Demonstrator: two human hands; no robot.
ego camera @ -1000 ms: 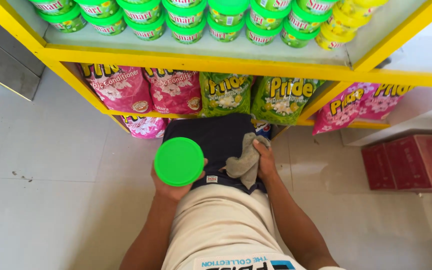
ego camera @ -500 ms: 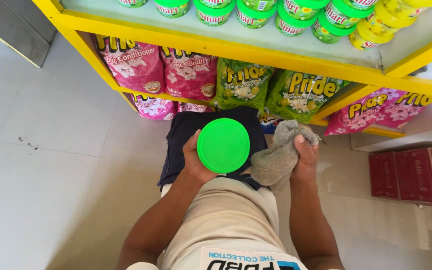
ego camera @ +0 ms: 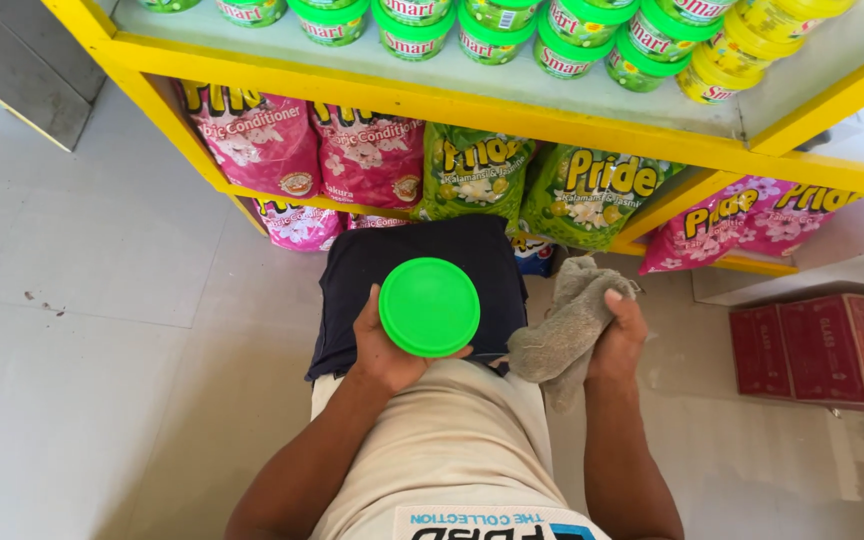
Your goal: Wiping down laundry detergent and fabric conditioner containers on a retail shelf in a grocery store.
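My left hand (ego camera: 384,352) grips a round tub with a bright green lid (ego camera: 430,306), lid facing up, held over my dark shorts. Beside it, my right hand (ego camera: 620,335) clutches a crumpled grey cloth (ego camera: 564,332); the cloth hangs just right of the tub without touching it. Both hands sit in front of my waist, below a yellow shelf (ego camera: 472,100).
The top shelf carries several green-lidded tubs (ego camera: 562,50) and yellow-lidded ones (ego camera: 742,55). Pink bags (ego camera: 262,140) and green bags (ego camera: 592,190) fill the shelf below. A red carton (ego camera: 822,348) stands on the tiled floor (ego camera: 82,330) at right.
The tub has come up from my left thigh to the middle of my lap. My right hand lifted the cloth off my shorts and brought it beside the tub.
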